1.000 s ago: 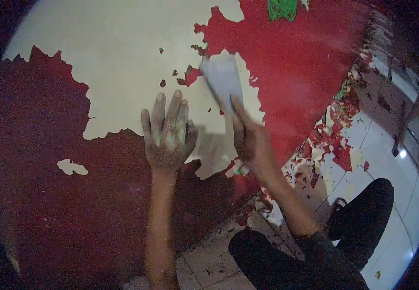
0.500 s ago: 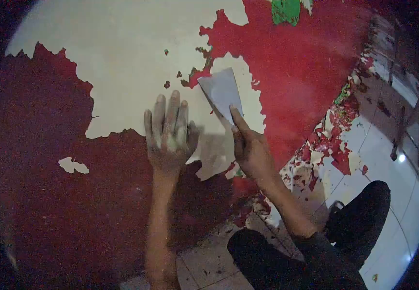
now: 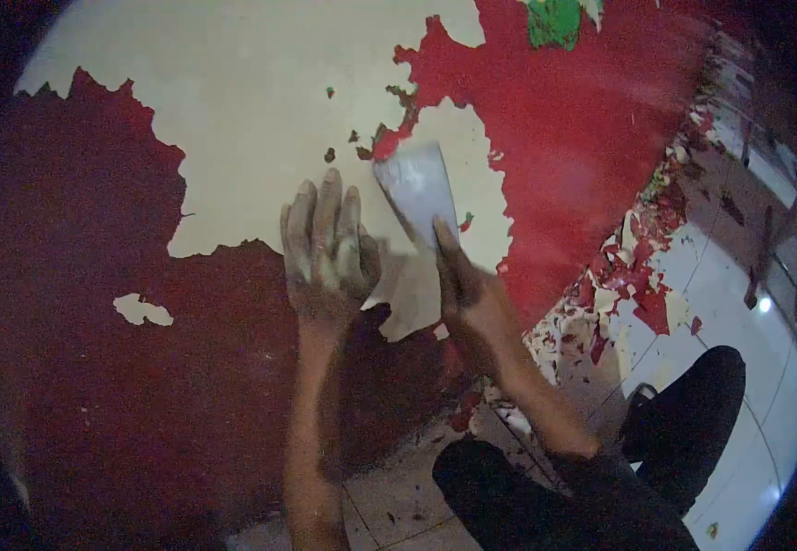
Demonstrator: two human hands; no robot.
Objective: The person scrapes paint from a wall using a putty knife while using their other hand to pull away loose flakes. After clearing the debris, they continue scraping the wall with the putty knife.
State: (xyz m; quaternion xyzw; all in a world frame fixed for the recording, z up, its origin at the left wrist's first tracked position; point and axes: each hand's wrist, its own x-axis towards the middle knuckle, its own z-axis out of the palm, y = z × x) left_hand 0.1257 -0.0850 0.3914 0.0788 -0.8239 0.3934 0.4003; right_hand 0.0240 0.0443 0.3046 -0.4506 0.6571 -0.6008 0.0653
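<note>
My right hand (image 3: 472,285) is wrapped round a flat, wide-bladed metal scraper (image 3: 417,184). Its blade points up and its wide edge is at a ragged strip of red paint (image 3: 387,142) on the wall. To the left, my left hand (image 3: 329,248) lies on the wall with its fingers stretched out, pale dust on them, and holds nothing. Bare cream surface (image 3: 251,156) shows above and beside my hands, bordered by red paint (image 3: 564,147) on the right and dark red paint (image 3: 169,395) on the left.
Peeled flakes (image 3: 628,285) in red and cream lie along the base of the wall, on the tiled floor (image 3: 738,367). My knees in dark trousers (image 3: 692,422) are at the lower right. A green patch (image 3: 554,23) shows near the top.
The scraper blade has tilted and shifted slightly down, with my right hand a little lower. A small red and green fleck now shows right of the blade. The view has shifted slightly.
</note>
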